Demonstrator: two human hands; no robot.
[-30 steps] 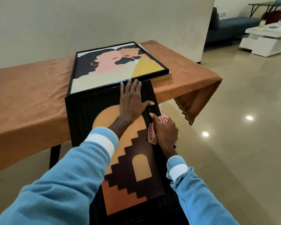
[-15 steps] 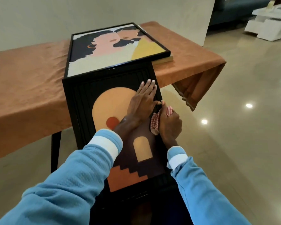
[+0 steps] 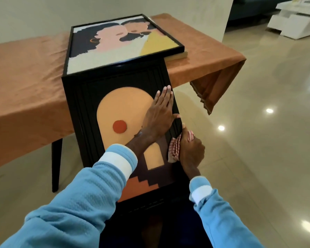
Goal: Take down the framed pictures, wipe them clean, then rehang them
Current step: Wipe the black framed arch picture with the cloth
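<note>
A black-framed picture (image 3: 86,111) with an orange arch, a red disc and brown steps leans from my lap up against the table's front edge. My left hand (image 3: 159,113) lies flat on its right side, fingers together, pressing the glass and inner frame. My right hand (image 3: 190,151) is closed on a red-checked cloth (image 3: 174,149), held against the frame's right rail just below my left hand. A second framed picture (image 3: 115,43), showing two faces in pink, black and yellow, lies flat on the table behind the first.
The table wears an orange cloth (image 3: 25,72) that hangs over its right end. A pale wall stands behind it. Glossy tiled floor (image 3: 258,122) spreads to the right, with a low white table (image 3: 297,20) at the far right.
My left hand slid from the frame's top toward its right side. My right hand with the cloth stayed on the right rail. The view dropped, so the picture sits higher in frame.
</note>
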